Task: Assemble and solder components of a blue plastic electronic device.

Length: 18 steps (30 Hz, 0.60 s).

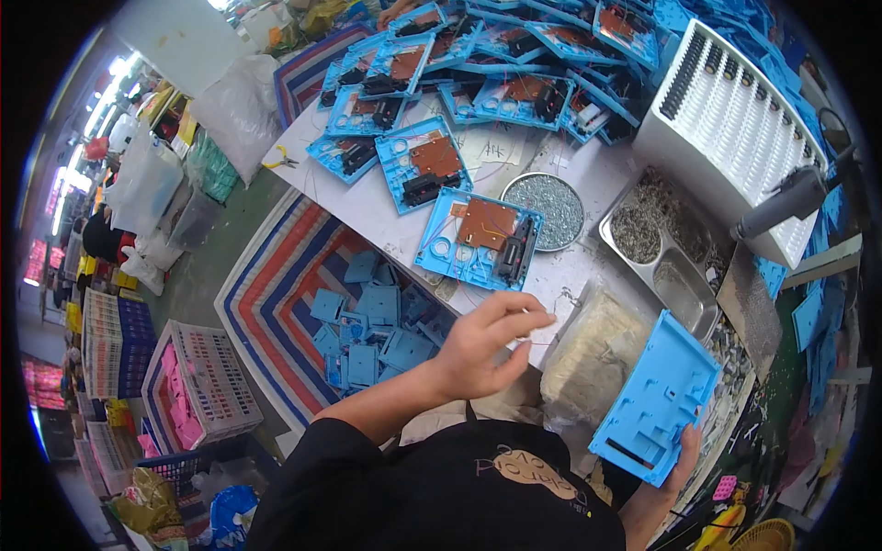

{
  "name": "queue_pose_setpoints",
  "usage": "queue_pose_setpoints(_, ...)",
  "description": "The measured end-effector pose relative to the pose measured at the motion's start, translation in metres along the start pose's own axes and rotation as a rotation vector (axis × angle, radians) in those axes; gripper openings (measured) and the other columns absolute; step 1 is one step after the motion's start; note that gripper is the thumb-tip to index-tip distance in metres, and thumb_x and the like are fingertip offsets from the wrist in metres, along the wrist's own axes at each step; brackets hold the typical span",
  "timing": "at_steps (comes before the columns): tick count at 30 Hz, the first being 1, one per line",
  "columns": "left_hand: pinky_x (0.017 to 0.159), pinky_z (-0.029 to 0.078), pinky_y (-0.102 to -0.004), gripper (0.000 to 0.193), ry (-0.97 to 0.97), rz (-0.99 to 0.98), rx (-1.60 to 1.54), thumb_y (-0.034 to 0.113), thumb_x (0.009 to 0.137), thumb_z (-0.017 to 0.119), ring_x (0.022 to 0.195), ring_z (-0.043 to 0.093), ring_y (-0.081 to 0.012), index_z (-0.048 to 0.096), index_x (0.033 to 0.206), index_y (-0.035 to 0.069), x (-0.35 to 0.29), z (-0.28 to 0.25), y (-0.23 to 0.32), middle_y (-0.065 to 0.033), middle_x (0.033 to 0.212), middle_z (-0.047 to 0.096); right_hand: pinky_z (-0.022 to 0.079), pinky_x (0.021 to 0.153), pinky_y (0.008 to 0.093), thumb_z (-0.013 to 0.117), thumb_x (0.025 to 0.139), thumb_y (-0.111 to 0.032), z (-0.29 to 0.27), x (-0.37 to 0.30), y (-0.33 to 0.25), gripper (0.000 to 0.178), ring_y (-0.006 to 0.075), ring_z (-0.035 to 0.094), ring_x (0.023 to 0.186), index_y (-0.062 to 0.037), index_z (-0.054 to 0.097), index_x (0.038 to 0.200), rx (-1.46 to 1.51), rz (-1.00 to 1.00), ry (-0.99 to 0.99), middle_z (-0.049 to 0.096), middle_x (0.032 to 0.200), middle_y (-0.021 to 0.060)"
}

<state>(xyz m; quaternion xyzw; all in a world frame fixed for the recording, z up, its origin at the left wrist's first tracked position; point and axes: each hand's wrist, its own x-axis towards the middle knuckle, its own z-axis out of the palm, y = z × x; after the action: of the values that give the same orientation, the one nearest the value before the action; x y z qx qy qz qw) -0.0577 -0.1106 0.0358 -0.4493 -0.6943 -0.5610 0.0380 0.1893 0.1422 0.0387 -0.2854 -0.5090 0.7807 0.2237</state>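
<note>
My right hand (684, 460) grips the lower right edge of a light blue plastic panel (658, 395), tilted with its moulded inner side showing. Over the front of the table hovers my left hand (491, 344), its fingers curled toward the thumb; a small pale thing seems to be between them, too small to name. Just beyond it lies a blue plastic housing (482, 239) with a brown circuit board, a black part and thin wires. A similar blue housing (424, 165) rests behind that one. Beneath the held panel is a plastic bag of pale material (593, 354).
A round dish of small metal parts (546, 209) stands beside a metal tray (634, 230) of screws. Behind is a white rack (735, 119) with black parts, and stacked blue housings (524, 92). A striped bag (276, 285) holds blue pieces at left, near pliers (281, 163).
</note>
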Motion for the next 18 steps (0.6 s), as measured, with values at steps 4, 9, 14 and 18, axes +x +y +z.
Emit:
queue_pose_setpoints(4, 0.070, 0.054, -0.0285, 0.036, 0.031, -0.036, 0.071, -0.010, 0.080, 0.064, 0.079, 0.064, -0.0157, 0.069, 0.115, -0.001, 0.001, -0.007, -0.012, -0.0145, 0.113, 0.065, 0.057, 0.082, 0.0343, 0.058, 0.099, -0.033, -0.022, 0.003, 0.008, 0.054, 0.0213, 0.067, 0.101, 0.0037, 0.049, 0.138, 0.022, -0.085, 0.123, 0.064, 0.121, 0.0140)
queue_pose_setpoints(9, 0.065, 0.052, -0.0309, 0.022, 0.252, -0.285, 0.330, 0.003, 0.083, 0.072, 0.076, 0.065, -0.0194, 0.070, 0.105, 0.001, 0.005, -0.045, -0.055, -0.0138, 0.106, 0.067, 0.056, 0.096, 0.0448, 0.052, 0.104, -0.034, -0.069, 0.001, 0.005, 0.053, 0.0280, 0.066, 0.113, 0.0015, 0.047, 0.143, 0.100, -0.081, 0.050, 0.063, 0.131, 0.0161)
queue_pose_setpoints(14, 0.062, 0.049, -0.0308, 0.020, 0.359, -0.551, 0.492, 0.015, 0.088, 0.073, 0.069, 0.062, -0.0158, 0.070, 0.100, 0.000, -0.004, -0.085, -0.101, -0.0098, 0.093, 0.068, 0.053, 0.102, 0.0470, 0.050, 0.105, -0.033, -0.077, -0.006, -0.003, 0.053, 0.0294, 0.062, 0.121, 0.0019, 0.044, 0.145, 0.166, -0.058, -0.054, 0.060, 0.137, 0.0174)
queue_pose_setpoints(18, 0.060, 0.047, -0.0293, 0.019, 0.418, -0.684, 0.393, 0.016, 0.089, 0.074, 0.064, 0.058, -0.0125, 0.069, 0.096, -0.001, -0.006, -0.090, -0.107, -0.0083, 0.086, 0.067, 0.055, 0.094, 0.0423, 0.052, 0.104, -0.032, -0.073, -0.005, -0.003, 0.052, 0.0267, 0.064, 0.115, 0.0020, 0.046, 0.142, 0.108, -0.093, 0.094, 0.062, 0.131, 0.0163)
